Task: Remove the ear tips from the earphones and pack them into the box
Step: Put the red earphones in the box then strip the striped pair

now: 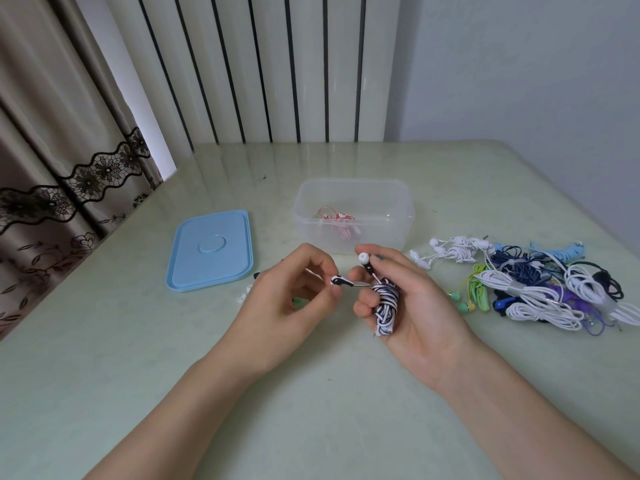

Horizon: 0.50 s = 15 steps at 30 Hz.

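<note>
Now, working left to right, I am seeing the blue lid (211, 251) lying flat on the pale green table (104, 358), with a few small white ear tips (244, 294) just beside its near right corner. My left hand (287, 299) is pinching one black-and-white earbud (341, 281) between thumb and fingertips. My right hand (408, 306) is gripping the coiled black-and-white earphone cable (385, 306), its fingers curling round the bundle, while the second earbud (363, 258) is sticking up above them. Behind both hands the clear box (405, 209) is sitting open, holding red-and-white earphones (337, 221). Farther right, a pile of earphones (540, 289) in white, blue, green and purple is lying on the table.
</note>
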Tool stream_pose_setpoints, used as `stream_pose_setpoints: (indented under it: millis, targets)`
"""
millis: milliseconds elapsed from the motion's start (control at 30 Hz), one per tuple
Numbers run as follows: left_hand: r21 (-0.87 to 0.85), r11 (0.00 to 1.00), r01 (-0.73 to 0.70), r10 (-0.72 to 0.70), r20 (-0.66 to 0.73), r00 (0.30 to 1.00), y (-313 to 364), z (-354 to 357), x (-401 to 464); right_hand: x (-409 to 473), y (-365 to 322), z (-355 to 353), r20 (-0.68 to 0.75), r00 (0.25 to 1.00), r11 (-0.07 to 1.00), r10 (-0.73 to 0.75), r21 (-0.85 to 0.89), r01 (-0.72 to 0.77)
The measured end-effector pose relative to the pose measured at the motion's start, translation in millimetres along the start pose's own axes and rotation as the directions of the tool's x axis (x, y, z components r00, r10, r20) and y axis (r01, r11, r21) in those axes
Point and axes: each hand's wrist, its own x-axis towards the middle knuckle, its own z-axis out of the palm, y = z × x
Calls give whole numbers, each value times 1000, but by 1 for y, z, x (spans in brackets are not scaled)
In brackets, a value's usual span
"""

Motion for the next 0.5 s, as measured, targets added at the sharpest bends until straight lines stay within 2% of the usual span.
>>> stream_pose_setpoints:
  millis: [233,367,500]
  targets:
    - [5,1000,-18,18,-92,996,-1,1,2,0,9,1,-127,987,977,-100,-199,73]
    - [48,998,-33,38,-109,993,-1,-1,2,-1,14,3,-35,982,884,-184,-442,150]
    - [110,991,-72,82,-87,993,-4,-3,3,-1,15,3,2,980,848,-198,-501,173]
